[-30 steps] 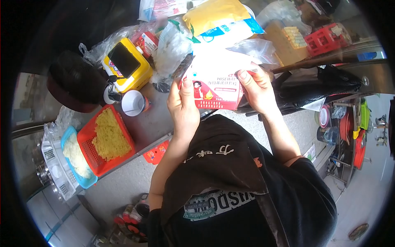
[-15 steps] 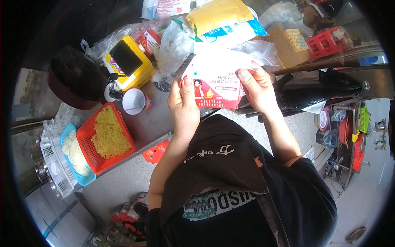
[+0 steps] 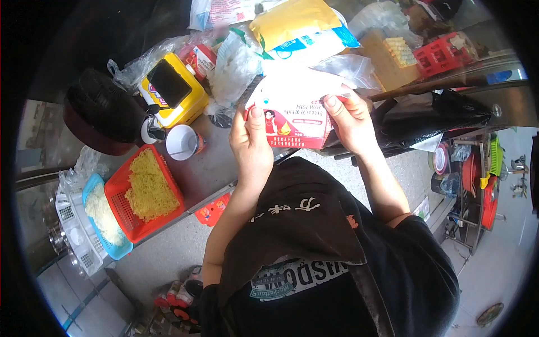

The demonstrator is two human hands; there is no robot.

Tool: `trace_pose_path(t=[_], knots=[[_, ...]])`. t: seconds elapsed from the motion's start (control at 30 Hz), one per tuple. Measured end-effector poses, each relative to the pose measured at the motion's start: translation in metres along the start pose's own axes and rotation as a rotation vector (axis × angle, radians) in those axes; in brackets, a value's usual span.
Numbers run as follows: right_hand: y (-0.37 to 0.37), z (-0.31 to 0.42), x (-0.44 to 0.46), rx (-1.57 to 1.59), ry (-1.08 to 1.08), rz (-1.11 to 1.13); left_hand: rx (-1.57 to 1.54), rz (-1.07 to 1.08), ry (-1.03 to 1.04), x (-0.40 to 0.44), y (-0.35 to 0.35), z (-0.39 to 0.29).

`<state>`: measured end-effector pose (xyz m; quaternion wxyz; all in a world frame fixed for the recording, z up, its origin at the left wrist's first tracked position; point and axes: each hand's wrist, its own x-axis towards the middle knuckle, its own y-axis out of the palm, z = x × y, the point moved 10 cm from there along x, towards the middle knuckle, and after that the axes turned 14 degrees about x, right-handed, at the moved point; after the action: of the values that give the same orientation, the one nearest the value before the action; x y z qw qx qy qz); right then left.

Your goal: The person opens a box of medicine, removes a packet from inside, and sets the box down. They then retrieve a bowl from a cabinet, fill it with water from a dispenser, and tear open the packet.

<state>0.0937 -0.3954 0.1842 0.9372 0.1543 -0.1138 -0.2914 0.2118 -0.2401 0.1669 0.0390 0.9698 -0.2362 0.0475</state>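
Note:
Between my two hands is a red-and-white printed carton [image 3: 297,122], with a cartoon figure and the word HISEWAY on its front. My left hand [image 3: 251,137] grips its left edge, thumb over the printed face. On the opposite side, my right hand [image 3: 349,118] pinches the upper right corner, thumb also in front. The upper part of the carton is washed out by glare, and I cannot tell what, if anything, is inside. Just beyond it lie a yellow packet [image 3: 297,23] and a crumpled clear plastic bag [image 3: 238,62].
To the left are a yellow jug [image 3: 193,106] with a phone [image 3: 170,83] on it, a paper cup [image 3: 181,140], a red basket of yellow noodles [image 3: 119,205] and a blue basket [image 3: 120,251]. A black bag [image 3: 443,115] hangs at right, near a red crate [image 3: 438,56].
The view has shifted slightly, so the background items sit a little differently. Both hands keep the same hold on the carton, which looks nearly unmoved.

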Motion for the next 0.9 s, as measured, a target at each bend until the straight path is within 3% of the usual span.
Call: trace_pose_path(t=[0.9], knots=[[0.016, -0.007, -0.002, 0.056, 0.035, 0.011, -0.006, 0.007, -0.012, -0.009, -0.014, 0.014]])
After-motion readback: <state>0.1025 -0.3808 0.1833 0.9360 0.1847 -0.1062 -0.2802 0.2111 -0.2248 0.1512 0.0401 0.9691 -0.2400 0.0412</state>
